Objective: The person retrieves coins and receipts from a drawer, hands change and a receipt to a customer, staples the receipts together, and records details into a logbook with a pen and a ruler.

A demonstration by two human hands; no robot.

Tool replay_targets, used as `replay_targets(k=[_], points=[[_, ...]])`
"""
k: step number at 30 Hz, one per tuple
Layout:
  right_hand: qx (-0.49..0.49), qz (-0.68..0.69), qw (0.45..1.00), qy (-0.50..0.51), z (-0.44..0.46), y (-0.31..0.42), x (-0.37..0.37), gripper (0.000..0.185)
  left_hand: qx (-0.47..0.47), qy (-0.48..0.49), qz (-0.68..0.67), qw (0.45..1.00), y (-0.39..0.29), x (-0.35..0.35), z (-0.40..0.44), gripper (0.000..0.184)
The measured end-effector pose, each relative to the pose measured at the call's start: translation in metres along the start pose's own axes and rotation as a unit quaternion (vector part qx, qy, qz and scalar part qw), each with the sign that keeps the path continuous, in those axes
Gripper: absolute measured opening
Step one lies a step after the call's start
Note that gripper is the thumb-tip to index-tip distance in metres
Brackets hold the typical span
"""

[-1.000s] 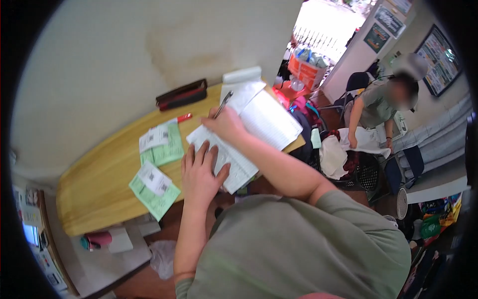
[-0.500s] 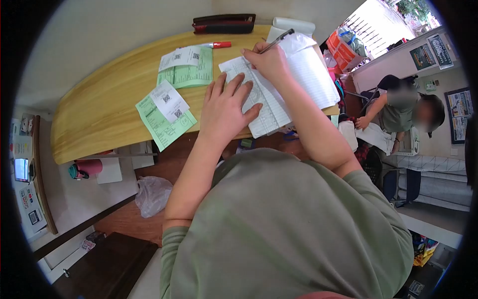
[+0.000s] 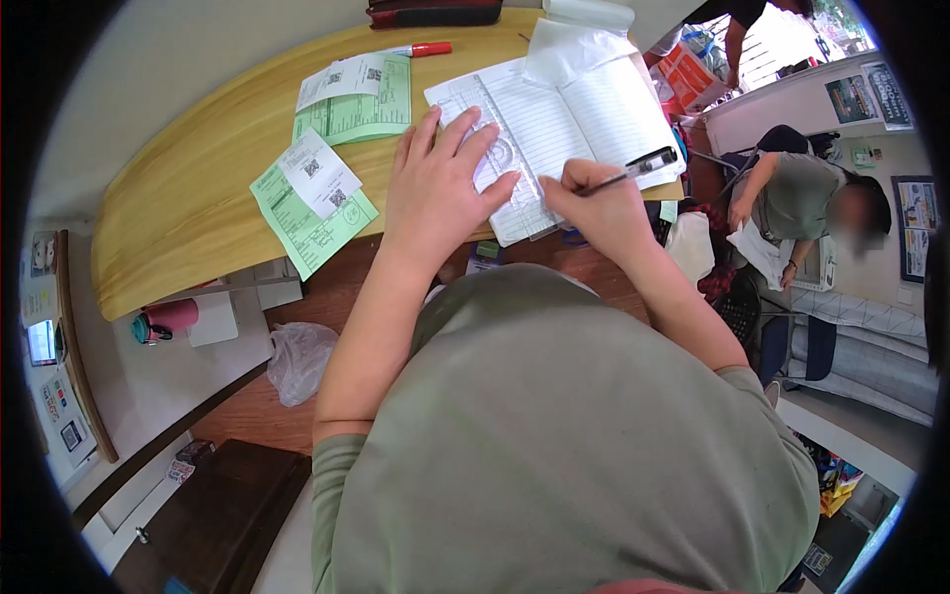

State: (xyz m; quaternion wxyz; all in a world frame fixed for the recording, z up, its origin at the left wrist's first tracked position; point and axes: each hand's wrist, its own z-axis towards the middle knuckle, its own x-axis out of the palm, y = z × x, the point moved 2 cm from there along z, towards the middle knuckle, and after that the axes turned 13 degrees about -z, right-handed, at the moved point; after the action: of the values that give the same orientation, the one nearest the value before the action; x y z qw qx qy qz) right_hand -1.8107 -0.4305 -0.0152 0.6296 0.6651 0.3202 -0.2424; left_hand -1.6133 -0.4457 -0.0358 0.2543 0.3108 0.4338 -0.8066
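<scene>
An open lined notebook (image 3: 618, 119) lies on the wooden desk (image 3: 178, 178), with a clear ruler (image 3: 498, 148) across its left page. My left hand (image 3: 440, 183) is spread flat, its fingertips pressing the ruler's left side. In my right hand (image 3: 599, 203) a black pen (image 3: 643, 164) is pinched, its tip side down by the ruler's right edge near the page bottom; the tip itself is hidden by my fingers. To the left lie two green forms (image 3: 371, 109), (image 3: 341, 223), each with a white printed slip on top.
A red marker (image 3: 430, 49) and dark pencil case (image 3: 435, 12) lie at the desk's back. Clear plastic (image 3: 574, 49) covers the notebook's top. A pink bottle (image 3: 173, 317) is lower left. One person in green (image 3: 800, 193) handles white cloth at right; another reaches toward an orange bag (image 3: 690, 77).
My right hand has moved down along the ruler toward me with the pen. My left hand stays on the ruler. A second person has come into view at the upper right.
</scene>
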Motion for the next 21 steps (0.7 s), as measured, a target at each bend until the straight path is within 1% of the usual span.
replay_targets(k=[1, 4, 5, 8, 9, 12, 15, 18, 21], points=[[-0.01, -0.05, 0.998, 0.034, -0.006, 0.0, -0.006, 0.036, 0.0, 0.002, 0.002, 1.0, 0.0, 0.0, 0.0, 0.051], [-0.008, -0.074, 0.994, 0.085, -0.013, 0.008, -0.026, 0.037, -0.003, 0.007, 0.002, 1.0, -0.001, 0.0, 0.001, 0.05], [0.007, -0.02, 0.997, 0.068, -0.012, 0.009, -0.032, 0.035, -0.004, 0.007, 0.0, 1.0, -0.001, -0.001, 0.001, 0.05], [-0.027, 0.073, 0.996, -0.04, 0.016, 0.022, -0.045, 0.033, -0.012, 0.029, 0.018, 0.999, -0.001, -0.001, 0.001, 0.052], [-0.083, 0.075, 0.992, -0.054, 0.031, 0.021, -0.044, 0.032, -0.01, 0.032, 0.032, 0.999, -0.003, -0.002, 0.003, 0.052], [-0.119, 0.051, 0.991, -0.025, 0.072, 0.033, -0.039, 0.034, -0.006, 0.041, 0.057, 0.997, -0.011, -0.002, 0.007, 0.051], [-0.093, 0.054, 0.993, 0.051, 0.109, 0.034, -0.025, 0.036, -0.004, 0.04, 0.054, 0.998, -0.02, 0.005, 0.013, 0.051], [-0.085, 0.08, 0.993, 0.035, 0.137, 0.013, -0.007, 0.041, -0.022, 0.041, 0.032, 0.998, -0.021, 0.006, 0.016, 0.05], [-0.075, 0.101, 0.992, 0.019, 0.139, 0.009, -0.005, 0.042, -0.029, 0.031, 0.019, 0.999, -0.02, 0.007, 0.015, 0.051]])
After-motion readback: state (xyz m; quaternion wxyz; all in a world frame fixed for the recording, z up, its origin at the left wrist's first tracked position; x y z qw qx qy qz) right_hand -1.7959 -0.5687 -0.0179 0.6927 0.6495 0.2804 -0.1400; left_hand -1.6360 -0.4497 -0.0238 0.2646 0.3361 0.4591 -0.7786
